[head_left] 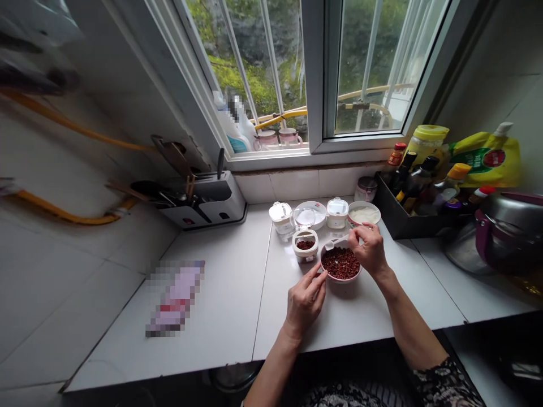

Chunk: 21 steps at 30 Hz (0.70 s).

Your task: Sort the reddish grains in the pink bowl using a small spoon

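A bowl full of small dark red grains, which look like Sichuan peppercorns, stands on the counter. My left hand steadies its near left rim with closed fingertips. Above its far right side, my right hand is closed around the handle of a white spoon, whose scoop end hangs over the grains. Just left of the bowl is a small white-rimmed jar, its lid raised, with some of the same dark red grains inside.
Behind the bowl sit two white-lidded jars, a white dish and a bowl of white contents. Bottles fill a black box at right, beside a metal pot. A utensil holder and a blurred packet are left.
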{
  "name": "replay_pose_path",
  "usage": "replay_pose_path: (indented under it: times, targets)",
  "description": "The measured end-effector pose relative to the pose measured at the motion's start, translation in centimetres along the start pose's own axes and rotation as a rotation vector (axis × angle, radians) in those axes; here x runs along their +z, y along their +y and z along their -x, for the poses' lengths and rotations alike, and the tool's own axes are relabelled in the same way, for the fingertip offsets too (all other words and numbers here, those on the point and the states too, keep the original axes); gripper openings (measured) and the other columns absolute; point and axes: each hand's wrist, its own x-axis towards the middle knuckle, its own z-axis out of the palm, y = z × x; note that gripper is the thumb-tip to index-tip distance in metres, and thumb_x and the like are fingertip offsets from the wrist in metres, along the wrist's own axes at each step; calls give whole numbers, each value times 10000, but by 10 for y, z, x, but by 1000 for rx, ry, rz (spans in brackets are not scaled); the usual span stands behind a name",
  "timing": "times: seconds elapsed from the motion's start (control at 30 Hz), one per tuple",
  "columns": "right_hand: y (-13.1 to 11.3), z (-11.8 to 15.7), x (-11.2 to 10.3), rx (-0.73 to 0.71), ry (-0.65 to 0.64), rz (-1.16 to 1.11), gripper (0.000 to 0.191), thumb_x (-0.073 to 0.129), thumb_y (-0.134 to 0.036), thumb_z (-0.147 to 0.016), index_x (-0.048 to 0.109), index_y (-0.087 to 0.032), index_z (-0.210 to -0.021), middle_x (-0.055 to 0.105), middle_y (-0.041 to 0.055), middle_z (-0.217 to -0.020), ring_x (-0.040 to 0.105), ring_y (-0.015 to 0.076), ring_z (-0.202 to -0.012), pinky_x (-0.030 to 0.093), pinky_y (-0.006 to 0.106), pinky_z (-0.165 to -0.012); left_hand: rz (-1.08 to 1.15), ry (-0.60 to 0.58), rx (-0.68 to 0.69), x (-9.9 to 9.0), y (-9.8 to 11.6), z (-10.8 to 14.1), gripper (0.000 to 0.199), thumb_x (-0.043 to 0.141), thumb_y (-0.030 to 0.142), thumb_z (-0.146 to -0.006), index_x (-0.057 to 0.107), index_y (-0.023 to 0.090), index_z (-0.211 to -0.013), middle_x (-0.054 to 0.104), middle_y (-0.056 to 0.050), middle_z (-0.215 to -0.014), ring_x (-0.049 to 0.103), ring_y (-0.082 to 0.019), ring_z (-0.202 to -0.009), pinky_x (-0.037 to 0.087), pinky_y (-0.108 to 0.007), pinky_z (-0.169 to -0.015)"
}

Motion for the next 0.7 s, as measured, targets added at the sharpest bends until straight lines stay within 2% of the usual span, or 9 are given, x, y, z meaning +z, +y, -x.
replay_pose_path:
  times: [0.1,0.2,0.3,0.7]
  targets:
    - [9,10,-1,3,-87,-1,346,483,-211,-930,482,-229,-584,561,-30,-534,482,145,-534,429,372,-912,-4,0,0,0,0,0,331,545,99,-945,679,194,-1232,690,-149,-1281,717,-228,-1103,621,-330,-919]
    - [9,20,6,-14,-183,-15,338,485,-210,-928,493,-223,-590,577,-35,-539,482,136,-520,417,366,-911,-13,-8,-6,-1,0,0,358,546,96,-946,668,213,-1261,687,-138,-1291,714,-226,-1111,620,-326,-921]
    - [5,25,14,-12,-226,-39,337,476,-210,-934,500,-220,-598,579,-39,-536,475,128,-508,419,355,-903,-10,-15,-4,-1,-1,1,366,547,96,-946,664,219,-1270,685,-135,-1294,714,-225,-1113,621,-321,-916]
    - [11,23,11,67,-170,-67,361,465,-239,-954,491,-225,-594,583,-34,-532,487,129,-514,439,351,-892,1,10,8,-2,0,0,327,571,77,-934,683,196,-1217,690,-147,-1281,724,-217,-1088,623,-308,-908]
